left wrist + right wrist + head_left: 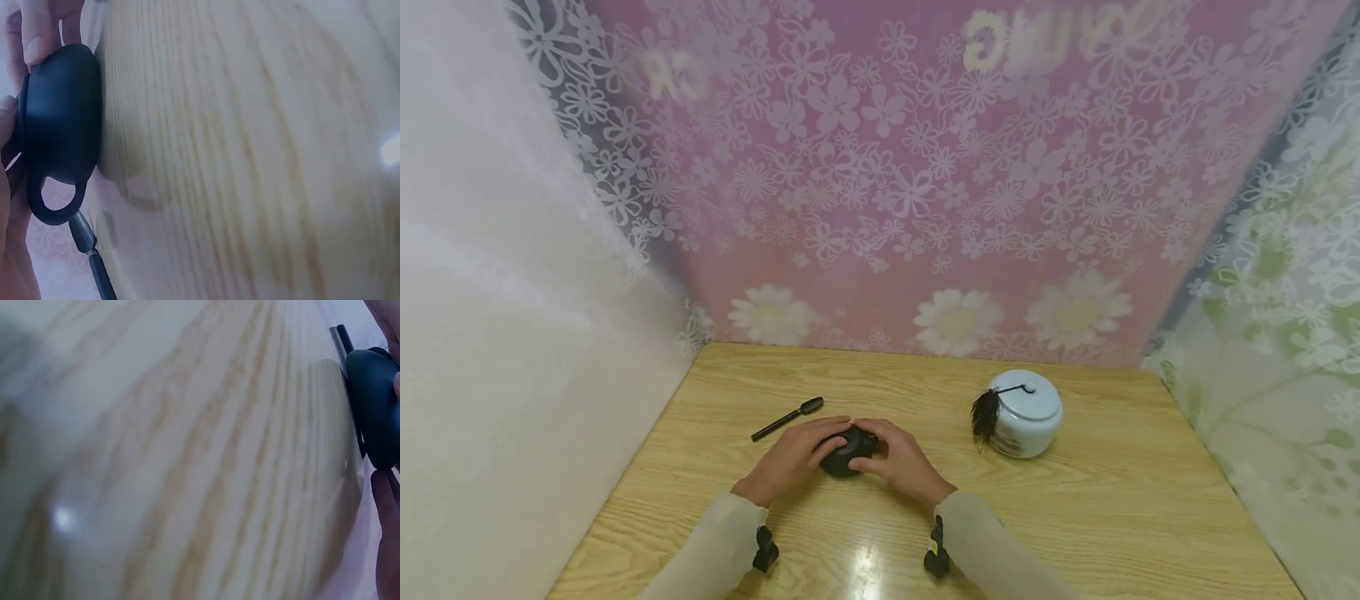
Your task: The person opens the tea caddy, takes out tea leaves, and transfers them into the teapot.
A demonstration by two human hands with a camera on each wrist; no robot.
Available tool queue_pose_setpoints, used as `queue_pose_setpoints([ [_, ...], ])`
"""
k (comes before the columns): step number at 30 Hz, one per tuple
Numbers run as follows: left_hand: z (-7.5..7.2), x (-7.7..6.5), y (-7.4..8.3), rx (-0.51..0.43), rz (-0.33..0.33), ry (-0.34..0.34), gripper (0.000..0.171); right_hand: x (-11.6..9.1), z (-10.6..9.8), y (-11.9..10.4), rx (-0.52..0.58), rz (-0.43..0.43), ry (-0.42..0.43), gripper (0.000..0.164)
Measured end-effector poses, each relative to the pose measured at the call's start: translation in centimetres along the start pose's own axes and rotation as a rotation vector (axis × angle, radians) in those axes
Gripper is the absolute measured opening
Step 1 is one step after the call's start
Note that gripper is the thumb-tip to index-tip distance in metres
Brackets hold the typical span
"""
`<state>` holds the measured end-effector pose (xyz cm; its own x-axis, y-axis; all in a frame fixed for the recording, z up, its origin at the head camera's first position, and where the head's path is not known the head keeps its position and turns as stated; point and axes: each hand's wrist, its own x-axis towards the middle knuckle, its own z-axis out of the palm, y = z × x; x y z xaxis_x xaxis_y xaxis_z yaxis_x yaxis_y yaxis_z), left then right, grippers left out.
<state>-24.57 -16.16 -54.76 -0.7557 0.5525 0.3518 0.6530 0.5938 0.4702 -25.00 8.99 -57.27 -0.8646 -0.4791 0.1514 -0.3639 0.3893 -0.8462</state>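
Note:
A small black teapot (pixel 844 460) stands on the wooden table between both hands. In the left wrist view its rounded body and loop handle (pixel 55 203) show, with no fingers through the loop. My left hand (pixel 797 454) holds the pot from the left, with the thumb over the top and the fingers behind. From the right, my right hand (pixel 904 462) grips the pot's side, thumb in front and fingers at the back. The right wrist view shows the teapot (pixel 375 406) only in part, at the frame's edge. The hands cover much of the lid.
Behind the left hand lies a slim dark tool (pixel 788 418) with a wider end. A white lidded jar (pixel 1026 421) with a dark tassel (pixel 985 417) stands to the right. Floral fabric (pixel 910 192) closes off the table's (pixel 1090 517) back; pale walls flank it.

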Motion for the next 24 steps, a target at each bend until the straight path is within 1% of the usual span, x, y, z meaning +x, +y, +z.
queue_pose_setpoints([
  [7,-0.02,0.15,0.42,0.017,-0.005,0.027,0.035,0.09,0.1,0.15,-0.028,-0.005,0.013,0.069],
  [16,-0.02,0.18,0.61,0.041,0.001,0.07,0.031,0.21,0.27,0.37,-0.033,-0.004,0.02,0.068],
  [20,-0.29,0.19,0.75,0.047,0.025,0.086,0.031,0.18,0.24,0.33,-0.026,0.006,0.028,0.069],
  [24,-0.55,0.01,0.96,0.07,0.068,0.109,0.031,0.12,0.18,0.29,-0.03,0.006,0.026,0.068],
])
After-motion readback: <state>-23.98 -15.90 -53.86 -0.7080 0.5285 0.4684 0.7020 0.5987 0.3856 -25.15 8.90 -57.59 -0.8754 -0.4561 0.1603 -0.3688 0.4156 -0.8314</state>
